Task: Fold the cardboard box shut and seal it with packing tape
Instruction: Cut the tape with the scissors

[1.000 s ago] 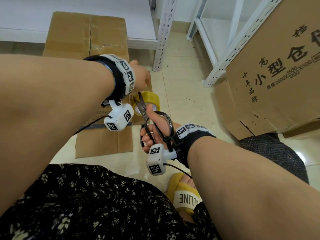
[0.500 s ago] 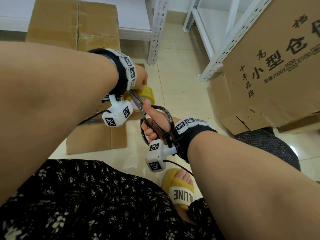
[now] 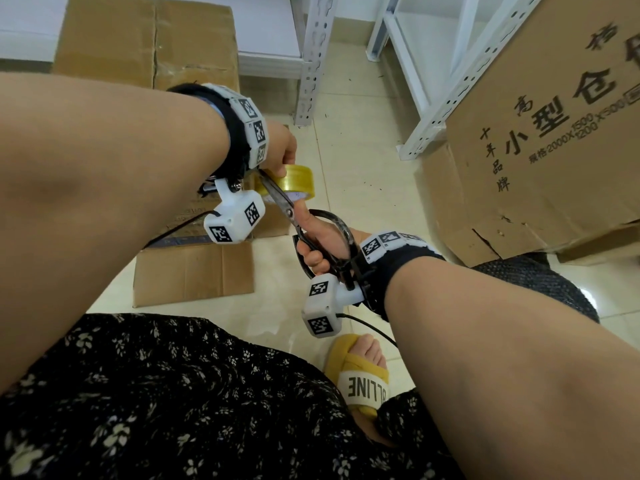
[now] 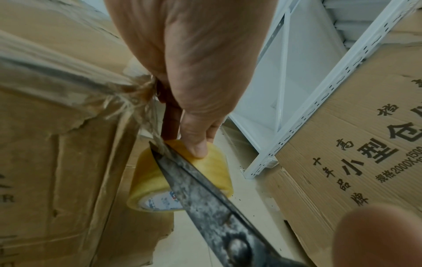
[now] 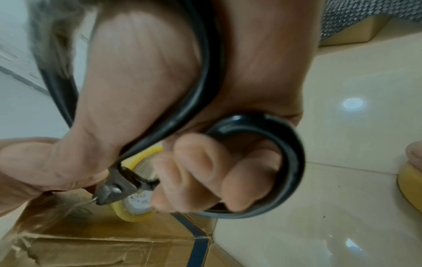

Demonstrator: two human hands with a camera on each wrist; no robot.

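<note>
My left hand (image 3: 281, 154) grips a yellowish roll of packing tape (image 3: 297, 180) above the small cardboard box (image 3: 194, 271) on the floor. In the left wrist view a crumpled strand of tape (image 4: 139, 94) runs from the box (image 4: 57, 162) to the tape roll (image 4: 205, 171), held by the left hand (image 4: 196, 144). My right hand (image 3: 320, 242) grips black-handled scissors (image 3: 280, 199). The scissors' dark blades (image 4: 194, 182) lie closed across the strand at the roll. The right wrist view shows my right hand (image 5: 194, 171) with fingers curled through the scissors' loops (image 5: 280, 162).
A large printed carton (image 3: 554, 140) leans against white metal shelving (image 3: 311, 57) on the right. Another cardboard box (image 3: 149, 39) stands behind the small one. My dark floral skirt (image 3: 173, 403), a foot in a yellow slipper (image 3: 363, 375) and a dark woven mat (image 3: 540, 289) lie on the glossy tile floor.
The scissors' blades, apart a second ago, have closed on the tape strand at the roll. Both hands have stayed over the small box.
</note>
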